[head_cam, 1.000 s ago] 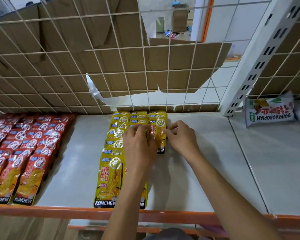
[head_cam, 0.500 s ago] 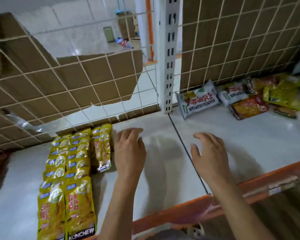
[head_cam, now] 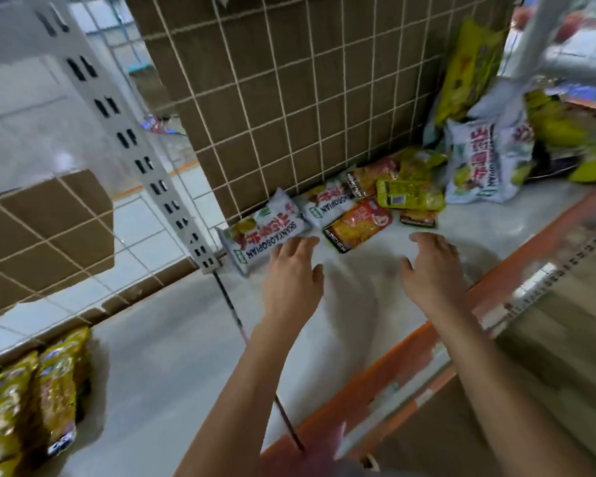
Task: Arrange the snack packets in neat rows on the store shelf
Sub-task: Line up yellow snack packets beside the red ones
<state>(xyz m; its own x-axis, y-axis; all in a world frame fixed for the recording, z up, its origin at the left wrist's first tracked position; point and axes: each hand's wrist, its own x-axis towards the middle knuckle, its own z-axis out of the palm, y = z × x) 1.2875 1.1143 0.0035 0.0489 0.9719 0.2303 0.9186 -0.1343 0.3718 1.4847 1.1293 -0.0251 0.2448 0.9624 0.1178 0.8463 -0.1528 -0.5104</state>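
Grips are hanging wide and empty on both sides: my left hand [head_cam: 295, 273] is hovering just beside the white plastic snack packet [head_cam: 265, 241] lying far on the pale metal shelf [head_cam: 172, 366], and my right hand [head_cam: 434, 270] is hovering near the orange foil packet [head_cam: 356, 223]. I am judging it best to take each packet flat by its edges rather than crumpling it.

You can read SHANYAOSOPIAN on the white packet [head_cam: 267, 237] at twelve o'clock, OSOPIAN on the second packet [head_cam: 328, 205] beside it.
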